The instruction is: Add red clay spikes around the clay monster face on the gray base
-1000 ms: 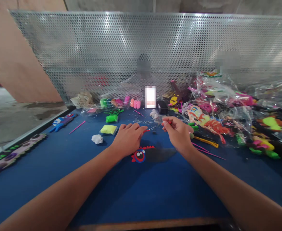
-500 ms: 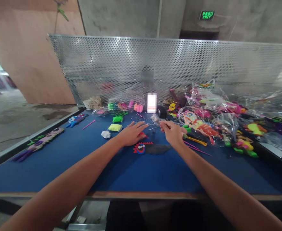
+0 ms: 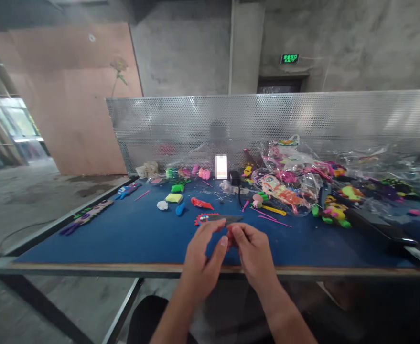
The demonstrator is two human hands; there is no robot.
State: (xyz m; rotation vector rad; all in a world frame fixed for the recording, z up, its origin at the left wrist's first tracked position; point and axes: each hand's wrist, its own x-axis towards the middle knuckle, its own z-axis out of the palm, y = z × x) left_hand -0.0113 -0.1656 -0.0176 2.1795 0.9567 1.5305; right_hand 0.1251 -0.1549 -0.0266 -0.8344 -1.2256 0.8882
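Observation:
Near the table's front edge my left hand (image 3: pixel 205 253) is half curled, its thumb and fingers apart, nothing visible between them. Close beside it, my right hand (image 3: pixel 254 251) pinches a small reddish bit that looks like modelling clay, mostly hidden by the fingertips. Just beyond both hands lies a flat clay figure with a red-fringed head (image 3: pixel 203 218), white eyes and a dark grey body (image 3: pixel 227 218), partly covered by my fingers. Farther back are a red clay packet (image 3: pixel 201 204), a blue lump (image 3: pixel 180 209) and a white lump (image 3: pixel 162 205).
Yellow (image 3: pixel 174 198) and green (image 3: pixel 177 188) clay packs lie back left, with finished clay figures (image 3: pixel 88 216) along the left edge. Pink tools (image 3: pixel 274 220) and a yellow cutter (image 3: pixel 274 210) lie right, before bagged figures (image 3: pixel 285 186). A phone (image 3: pixel 221 167) stands at the back.
Both hands have drawn back toward the table's front edge and come together. The red packet and blue lump now show where my left hand and arm were. The view has tilted up.

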